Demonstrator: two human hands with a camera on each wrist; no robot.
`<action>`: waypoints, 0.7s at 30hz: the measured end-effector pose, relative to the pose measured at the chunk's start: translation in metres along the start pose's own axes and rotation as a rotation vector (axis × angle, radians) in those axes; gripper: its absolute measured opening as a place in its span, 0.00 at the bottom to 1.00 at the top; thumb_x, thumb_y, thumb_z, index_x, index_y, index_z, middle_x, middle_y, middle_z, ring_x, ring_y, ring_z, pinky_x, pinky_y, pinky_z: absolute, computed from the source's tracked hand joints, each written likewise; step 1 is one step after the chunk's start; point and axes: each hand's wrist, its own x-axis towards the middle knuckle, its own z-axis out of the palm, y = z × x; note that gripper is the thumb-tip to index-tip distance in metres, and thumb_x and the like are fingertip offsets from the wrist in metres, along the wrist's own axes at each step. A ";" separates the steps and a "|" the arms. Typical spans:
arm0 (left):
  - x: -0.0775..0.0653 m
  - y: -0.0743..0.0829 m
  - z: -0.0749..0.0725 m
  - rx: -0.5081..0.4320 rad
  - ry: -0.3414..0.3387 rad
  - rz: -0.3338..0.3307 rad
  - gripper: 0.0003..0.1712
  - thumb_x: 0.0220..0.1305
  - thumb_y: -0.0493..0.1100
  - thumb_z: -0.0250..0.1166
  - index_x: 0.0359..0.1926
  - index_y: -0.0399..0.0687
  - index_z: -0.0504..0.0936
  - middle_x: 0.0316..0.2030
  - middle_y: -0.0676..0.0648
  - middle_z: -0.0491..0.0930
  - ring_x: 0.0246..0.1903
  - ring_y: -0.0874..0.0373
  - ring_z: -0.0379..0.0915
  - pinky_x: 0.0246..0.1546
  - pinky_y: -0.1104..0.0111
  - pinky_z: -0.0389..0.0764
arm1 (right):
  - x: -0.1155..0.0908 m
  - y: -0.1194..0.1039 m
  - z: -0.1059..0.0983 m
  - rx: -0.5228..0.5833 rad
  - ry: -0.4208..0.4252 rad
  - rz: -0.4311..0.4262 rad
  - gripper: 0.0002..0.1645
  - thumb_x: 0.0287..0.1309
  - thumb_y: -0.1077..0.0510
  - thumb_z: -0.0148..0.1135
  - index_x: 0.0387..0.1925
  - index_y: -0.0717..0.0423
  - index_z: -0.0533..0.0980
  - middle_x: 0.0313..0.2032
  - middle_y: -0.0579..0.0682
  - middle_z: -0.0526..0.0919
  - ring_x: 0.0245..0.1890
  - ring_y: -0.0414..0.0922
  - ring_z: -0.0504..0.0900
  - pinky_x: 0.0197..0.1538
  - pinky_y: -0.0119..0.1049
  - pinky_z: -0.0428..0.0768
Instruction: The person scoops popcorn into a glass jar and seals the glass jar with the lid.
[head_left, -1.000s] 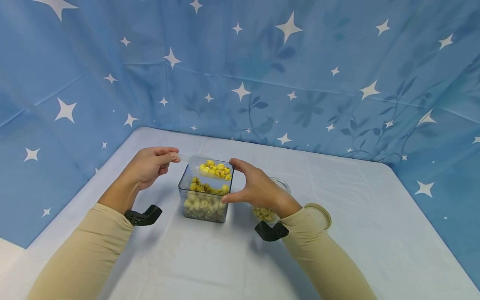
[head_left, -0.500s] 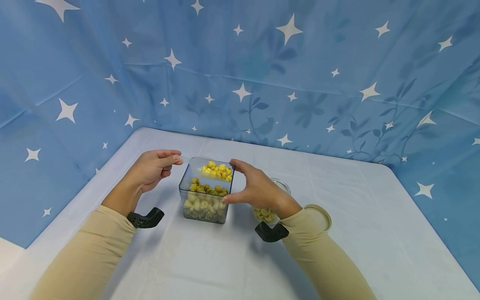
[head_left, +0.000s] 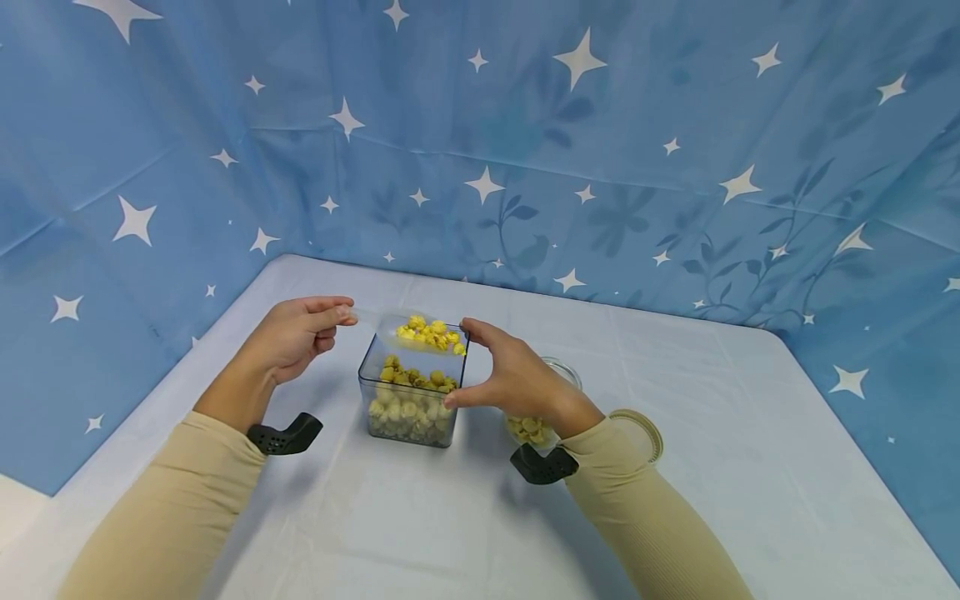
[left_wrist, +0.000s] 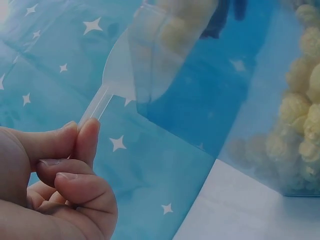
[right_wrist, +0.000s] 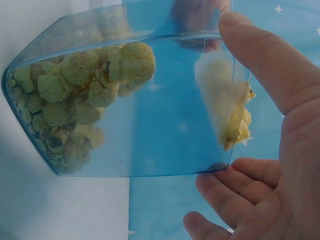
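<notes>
My left hand [head_left: 300,337] pinches the thin handle of a clear plastic scoop [left_wrist: 120,70] between thumb and forefinger; the other fingers are curled. Several bright yellow popcorn pieces [head_left: 429,335] lie in the scoop, at the top of a clear rectangular container [head_left: 408,387]. Paler popcorn [right_wrist: 75,95] fills the container's lower part. With thumb on the near side and fingers on the far side, my right hand [head_left: 517,371] holds the container's right edge at the rim. In the right wrist view the scoop's bowl shows through the wall.
Partly behind my right hand and wrist stands a round glass jar [head_left: 564,367] with popcorn inside. A round gold-edged lid [head_left: 654,431] lies right of it, partly behind the sleeve. White cloth [head_left: 420,517] covers the table; a blue star-patterned curtain [head_left: 480,133] hangs behind.
The scoop dipped slightly toward the container half a second ago and is now a little higher and further left, with popcorn still in it. My right hand keeps its hold.
</notes>
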 end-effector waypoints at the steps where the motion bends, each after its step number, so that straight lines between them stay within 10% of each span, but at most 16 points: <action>1: 0.000 0.000 -0.001 0.003 0.001 0.001 0.28 0.80 0.41 0.49 0.72 0.27 0.59 0.40 0.57 0.78 0.29 0.65 0.58 0.31 0.73 0.66 | 0.000 0.000 0.000 0.000 0.000 0.001 0.66 0.48 0.41 0.80 0.78 0.54 0.51 0.74 0.51 0.60 0.73 0.49 0.59 0.68 0.53 0.65; 21: -0.001 0.004 -0.004 -0.071 0.042 0.014 0.27 0.79 0.40 0.50 0.70 0.27 0.61 0.36 0.59 0.80 0.27 0.64 0.57 0.30 0.74 0.66 | 0.000 0.000 0.000 0.000 -0.002 0.003 0.66 0.48 0.41 0.79 0.78 0.53 0.51 0.74 0.51 0.60 0.73 0.48 0.60 0.68 0.53 0.65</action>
